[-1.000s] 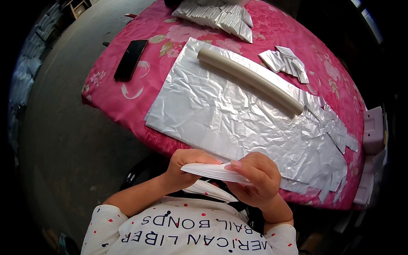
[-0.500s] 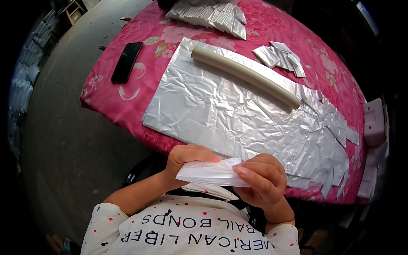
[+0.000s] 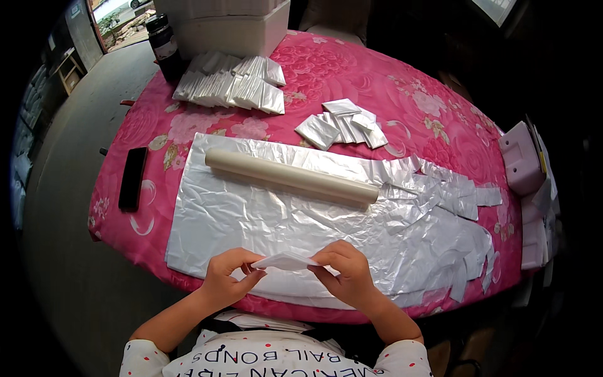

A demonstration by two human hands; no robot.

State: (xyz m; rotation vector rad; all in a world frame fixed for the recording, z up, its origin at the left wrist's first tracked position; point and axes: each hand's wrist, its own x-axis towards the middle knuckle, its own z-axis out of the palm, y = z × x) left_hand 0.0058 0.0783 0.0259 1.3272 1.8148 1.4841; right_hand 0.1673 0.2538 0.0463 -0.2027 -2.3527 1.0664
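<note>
Between my two hands is a folded white plastic sheet (image 3: 286,260), held by its two ends and bowed a little upward in the middle. My left hand (image 3: 233,273) pinches its left end between thumb and fingers. At the right end, my right hand (image 3: 342,271) grips it the same way. Both hands are over the near edge of a stack of thin, wrinkled white plastic sheets (image 3: 220,213). A long beige roller tube (image 3: 292,179) lies across that stack, beyond my hands. The stack's right end is cut into loose strips (image 3: 468,235).
Folded white packets (image 3: 345,125) lie past the tube. A larger row of them (image 3: 229,85) sits farther back, beside a dark jar (image 3: 164,47) and white foam box (image 3: 229,28). A black phone (image 3: 133,179) rests at left on the pink floral tablecloth (image 3: 301,69). Pink plastic holders (image 3: 522,164) stand at right.
My hands have moved forward over the sheet stack, carrying the folded plastic sheet, now held narrower by its ends. The view has tilted up, showing the jar and foam box.
</note>
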